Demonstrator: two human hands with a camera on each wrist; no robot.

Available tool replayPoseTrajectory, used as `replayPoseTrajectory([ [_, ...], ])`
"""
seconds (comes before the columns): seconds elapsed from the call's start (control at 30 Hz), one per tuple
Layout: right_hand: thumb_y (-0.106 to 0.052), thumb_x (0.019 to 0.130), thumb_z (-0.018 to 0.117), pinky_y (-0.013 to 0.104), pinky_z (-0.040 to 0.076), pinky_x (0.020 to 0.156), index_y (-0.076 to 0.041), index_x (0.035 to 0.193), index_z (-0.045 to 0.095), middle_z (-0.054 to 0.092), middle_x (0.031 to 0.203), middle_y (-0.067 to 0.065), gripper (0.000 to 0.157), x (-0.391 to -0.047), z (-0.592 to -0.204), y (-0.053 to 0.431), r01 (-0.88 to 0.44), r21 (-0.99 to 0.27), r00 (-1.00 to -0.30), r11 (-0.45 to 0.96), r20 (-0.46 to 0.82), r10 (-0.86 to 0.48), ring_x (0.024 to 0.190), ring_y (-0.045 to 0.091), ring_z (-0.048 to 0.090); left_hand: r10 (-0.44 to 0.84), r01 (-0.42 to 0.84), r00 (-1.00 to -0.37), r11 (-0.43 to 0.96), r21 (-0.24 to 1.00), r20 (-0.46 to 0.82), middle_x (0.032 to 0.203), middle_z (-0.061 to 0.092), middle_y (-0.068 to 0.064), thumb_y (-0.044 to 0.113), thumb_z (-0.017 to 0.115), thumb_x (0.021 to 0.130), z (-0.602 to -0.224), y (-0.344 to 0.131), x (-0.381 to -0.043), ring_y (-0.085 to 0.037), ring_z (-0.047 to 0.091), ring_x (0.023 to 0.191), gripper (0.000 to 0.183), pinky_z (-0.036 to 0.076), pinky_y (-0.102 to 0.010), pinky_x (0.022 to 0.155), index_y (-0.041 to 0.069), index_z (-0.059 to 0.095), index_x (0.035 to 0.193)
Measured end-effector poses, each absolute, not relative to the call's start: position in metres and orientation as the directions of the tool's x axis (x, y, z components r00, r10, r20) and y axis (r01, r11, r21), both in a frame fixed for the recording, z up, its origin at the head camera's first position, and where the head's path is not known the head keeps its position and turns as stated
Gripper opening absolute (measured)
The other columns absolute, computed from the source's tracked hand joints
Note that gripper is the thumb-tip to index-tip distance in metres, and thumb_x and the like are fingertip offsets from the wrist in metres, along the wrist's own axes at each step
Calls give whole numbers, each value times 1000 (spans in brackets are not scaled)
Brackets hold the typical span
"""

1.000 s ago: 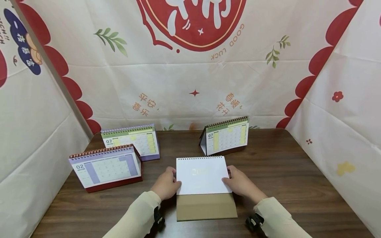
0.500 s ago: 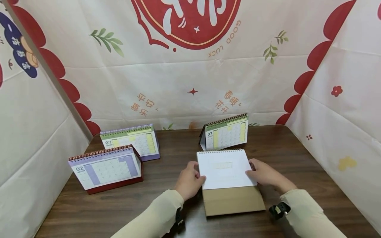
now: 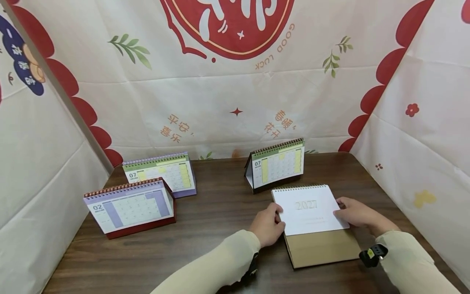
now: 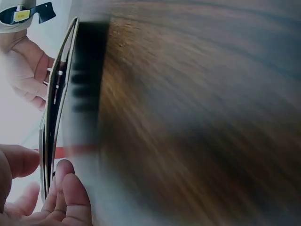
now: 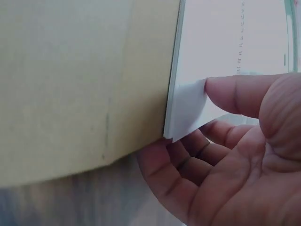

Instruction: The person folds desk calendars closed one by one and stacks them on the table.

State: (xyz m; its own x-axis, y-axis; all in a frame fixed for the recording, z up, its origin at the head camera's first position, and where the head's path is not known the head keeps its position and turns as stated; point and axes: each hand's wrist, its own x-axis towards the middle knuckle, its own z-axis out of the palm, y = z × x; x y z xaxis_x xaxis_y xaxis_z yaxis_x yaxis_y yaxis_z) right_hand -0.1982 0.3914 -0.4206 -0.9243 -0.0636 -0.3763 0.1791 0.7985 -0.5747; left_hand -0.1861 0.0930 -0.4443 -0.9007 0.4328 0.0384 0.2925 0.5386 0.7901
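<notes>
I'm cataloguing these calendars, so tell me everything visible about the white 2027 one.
The white 2027 calendar has a papery cover with pale lettering, wire rings along its far edge and a tan, cardboard-looking base. Folded almost flat, slightly turned, it seems held above the table. The left hand grips its left edge, the right hand its right.

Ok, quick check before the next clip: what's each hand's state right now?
Left hand: holding the 2027 calendar by its left side.
Right hand: holding the same calendar by its right side.
</notes>
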Motion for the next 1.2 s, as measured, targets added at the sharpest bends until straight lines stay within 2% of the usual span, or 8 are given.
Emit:
replayPoseTrajectory([
  [0.2, -19, 90, 54, 44, 46, 74, 19, 121, 36, 44, 115, 36, 52, -196, -421, 417, 198, -519, -922, 831, -387, -22, 100, 39, 49, 493, 257, -866, 577, 776, -80, 86, 54, 11, 24, 62, 85, -446, 117, -185, -3, 49, 75, 29, 42, -21, 70, 18, 58, 113],
  [0.4, -16, 91, 52, 40, 48, 69, 18, 122, 34, 43, 114, 34, 49, -192, -421, 434, 292, -555, -901, 779, -432, 30, 97, 36, 50, 525, 207, -837, 562, 801, -152, 109, 59, 9, 33, 62, 84, -445, 133, -179, -3, 52, 99, 36, 42, -23, 83, 19, 60, 117],
  [0.5, -14, 92, 52, 38, 48, 68, 17, 122, 34, 43, 113, 33, 47, -191, -422, 439, 316, -565, -895, 762, -443, 43, 96, 34, 50, 532, 181, -829, 550, 815, -175, 118, 58, 8, 35, 63, 83, -444, 137, -177, -4, 51, 105, 41, 42, -24, 86, 18, 60, 120],
  [0.67, -13, 91, 52, 37, 47, 66, 17, 120, 36, 46, 109, 30, 45, -192, -423, 442, 329, -574, -895, 750, -442, 55, 92, 30, 51, 518, 94, -827, 509, 856, -217, 119, 57, 8, 38, 64, 81, -443, 140, -177, -5, 50, 107, 46, 42, -25, 85, 16, 60, 121],
  [0.87, -12, 90, 51, 35, 47, 64, 17, 119, 38, 51, 104, 26, 43, -192, -423, 442, 344, -562, -891, 752, -448, 72, 88, 27, 52, 521, 74, -821, 500, 863, -231, 118, 57, 10, 40, 65, 79, -442, 142, -176, -5, 49, 109, 49, 42, -26, 86, 16, 61, 121],
  [1.07, -31, 91, 53, 34, 45, 63, 14, 117, 40, 48, 102, 23, 54, -192, -419, 444, 385, -541, -873, 747, -476, 105, 85, 27, 50, 537, 91, -818, 473, 876, -205, 113, 60, 8, 36, 63, 81, -444, 137, -177, -2, 52, 97, 46, 44, -24, 79, 15, 61, 121],
  [1.2, -40, 91, 51, 34, 45, 65, 14, 118, 39, 46, 107, 27, 62, -191, -417, 446, 384, -531, -872, 756, -477, 108, 89, 30, 49, 542, 96, -822, 434, 896, -174, 111, 58, 9, 34, 63, 83, -446, 128, -182, -2, 54, 91, 39, 45, -24, 76, 18, 61, 119],
])
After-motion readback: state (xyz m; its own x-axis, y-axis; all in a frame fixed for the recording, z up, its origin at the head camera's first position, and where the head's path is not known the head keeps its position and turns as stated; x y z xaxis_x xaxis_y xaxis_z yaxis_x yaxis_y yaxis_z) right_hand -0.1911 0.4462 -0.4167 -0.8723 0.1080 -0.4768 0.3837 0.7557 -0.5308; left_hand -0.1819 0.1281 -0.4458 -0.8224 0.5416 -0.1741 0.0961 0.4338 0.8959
